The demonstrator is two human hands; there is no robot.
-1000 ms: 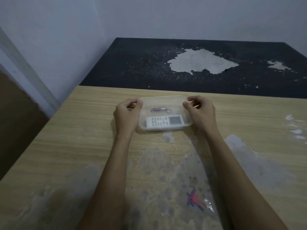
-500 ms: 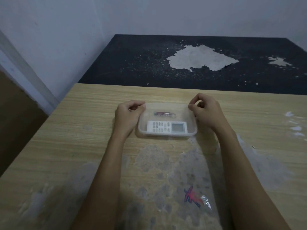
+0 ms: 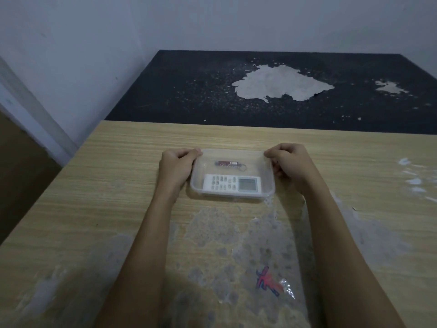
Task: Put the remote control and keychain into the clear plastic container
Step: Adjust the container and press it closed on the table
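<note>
- The clear rectangular plastic container [image 3: 233, 194] lay between both hands, long axis running hand to hand.
- The left hand [image 3: 176, 163] and right hand [image 3: 289, 163] gripped its short ends.
- The white remote control [image 3: 232, 183] and maroon keychain [image 3: 229, 164] lay inside.

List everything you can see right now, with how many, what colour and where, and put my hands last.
clear plastic container: one, transparent, on the wooden table, between both hands
remote control: one, white, inside the container, near side
keychain: one, dark red with metal ring, inside the container, far side
wooden table: one, light wood, worn patches near the front
dark surface: one, black with peeled pale patches, behind the table
red and blue mark: one, near front of the table
left hand: gripping the container's left end
right hand: gripping the container's right end
</note>
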